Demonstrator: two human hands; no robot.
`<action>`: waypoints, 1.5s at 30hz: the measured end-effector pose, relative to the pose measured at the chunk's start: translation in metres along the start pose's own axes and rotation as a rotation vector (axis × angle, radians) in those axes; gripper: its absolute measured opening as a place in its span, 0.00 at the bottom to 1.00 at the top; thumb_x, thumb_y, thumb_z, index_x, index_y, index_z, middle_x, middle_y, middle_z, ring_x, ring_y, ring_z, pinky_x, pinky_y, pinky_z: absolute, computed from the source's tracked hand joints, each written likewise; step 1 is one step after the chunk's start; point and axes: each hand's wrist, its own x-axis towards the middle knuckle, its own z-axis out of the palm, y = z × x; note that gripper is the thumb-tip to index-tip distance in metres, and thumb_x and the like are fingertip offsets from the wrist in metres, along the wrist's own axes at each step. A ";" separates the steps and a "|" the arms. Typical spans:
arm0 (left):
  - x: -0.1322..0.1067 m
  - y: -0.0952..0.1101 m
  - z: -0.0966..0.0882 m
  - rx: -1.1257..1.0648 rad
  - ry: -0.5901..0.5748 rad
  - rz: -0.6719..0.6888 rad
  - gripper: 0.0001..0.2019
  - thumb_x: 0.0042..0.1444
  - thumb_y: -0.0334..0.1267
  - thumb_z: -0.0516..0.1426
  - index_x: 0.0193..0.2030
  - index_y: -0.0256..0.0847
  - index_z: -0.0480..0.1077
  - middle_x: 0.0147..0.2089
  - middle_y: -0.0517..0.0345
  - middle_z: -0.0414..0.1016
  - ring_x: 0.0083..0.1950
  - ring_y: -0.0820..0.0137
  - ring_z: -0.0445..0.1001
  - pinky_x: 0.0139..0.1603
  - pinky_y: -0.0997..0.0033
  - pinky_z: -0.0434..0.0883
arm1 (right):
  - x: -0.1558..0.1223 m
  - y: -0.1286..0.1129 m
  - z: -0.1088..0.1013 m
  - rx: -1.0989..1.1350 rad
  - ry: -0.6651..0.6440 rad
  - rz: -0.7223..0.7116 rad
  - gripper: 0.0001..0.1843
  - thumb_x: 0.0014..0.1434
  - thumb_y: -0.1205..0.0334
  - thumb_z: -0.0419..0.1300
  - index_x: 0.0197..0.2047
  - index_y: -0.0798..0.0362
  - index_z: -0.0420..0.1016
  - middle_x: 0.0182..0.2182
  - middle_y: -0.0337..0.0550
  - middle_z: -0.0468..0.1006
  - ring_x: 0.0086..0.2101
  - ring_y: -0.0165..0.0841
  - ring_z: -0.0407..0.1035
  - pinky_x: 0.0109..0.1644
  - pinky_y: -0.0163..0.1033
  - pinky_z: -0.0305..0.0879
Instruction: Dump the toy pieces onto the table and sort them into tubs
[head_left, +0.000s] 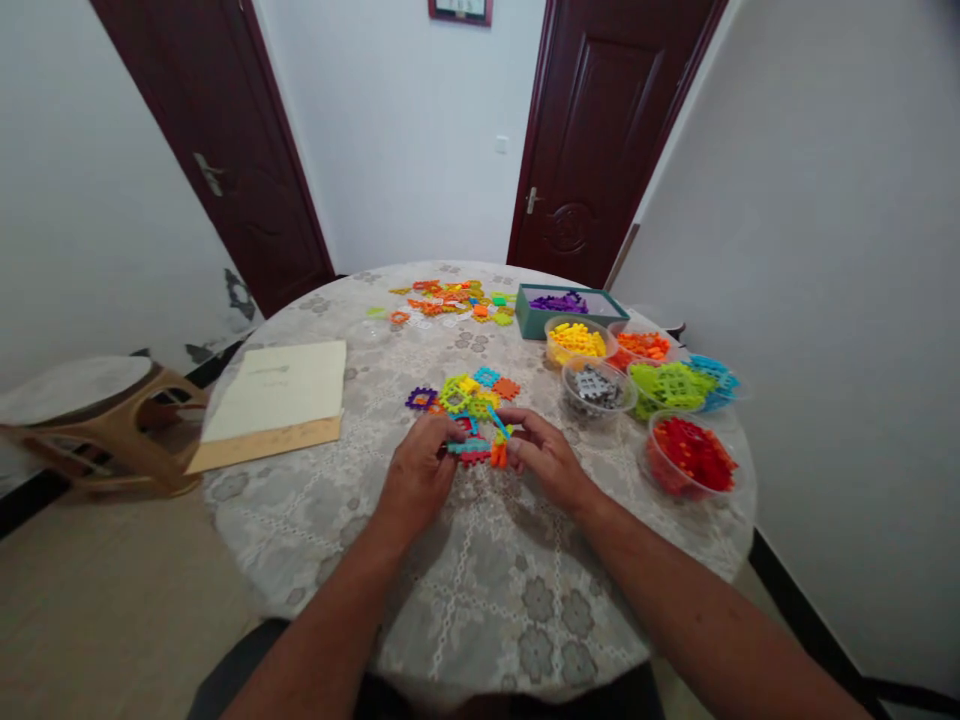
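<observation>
My left hand [421, 465] is closed, thumb and fingers pinching a teal interlocking plastic piece [469, 447]. A red toothed piece [475, 459] shows just under it; whether the two are joined I cannot tell. In my right hand [546, 458], the fingertips grip a small cluster of interlocking pieces: a blue piece [498, 421] tilted upward and an orange piece [499, 453] lower down. Both hands work close together just above the table. Beyond them lies a pile of square toothed pieces, among them a lime one [455, 394], a purple one [421, 398] and an orange-brown one [506, 388].
Clear tubs of yellow [577, 340], grey [596, 386], lime [670, 386] and red pieces [691, 455] stand at the right. Behind them is a green box [533, 322] with purple pieces. Loose orange pieces [450, 297] lie at the far edge, paper sheets [277, 395] at left.
</observation>
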 end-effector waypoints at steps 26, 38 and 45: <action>-0.005 -0.019 0.003 0.362 0.069 0.397 0.18 0.69 0.35 0.51 0.59 0.52 0.75 0.61 0.55 0.78 0.58 0.62 0.80 0.58 0.63 0.79 | 0.007 -0.009 0.012 0.427 -0.192 0.236 0.33 0.53 0.54 0.74 0.61 0.43 0.71 0.37 0.36 0.76 0.28 0.28 0.71 0.31 0.36 0.73; 0.002 -0.013 -0.001 0.471 0.277 0.494 0.13 0.67 0.35 0.58 0.56 0.49 0.73 0.55 0.55 0.80 0.51 0.65 0.82 0.53 0.66 0.79 | -0.038 -0.108 -0.198 -0.898 0.868 -0.191 0.25 0.61 0.58 0.62 0.61 0.53 0.76 0.41 0.46 0.81 0.34 0.34 0.71 0.46 0.43 0.71; 0.004 -0.018 -0.002 0.476 0.269 0.550 0.10 0.67 0.32 0.58 0.54 0.43 0.73 0.54 0.52 0.79 0.49 0.67 0.82 0.55 0.69 0.77 | -0.022 -0.071 -0.341 -1.016 1.124 0.414 0.25 0.61 0.66 0.62 0.61 0.60 0.75 0.44 0.54 0.83 0.40 0.38 0.77 0.48 0.41 0.71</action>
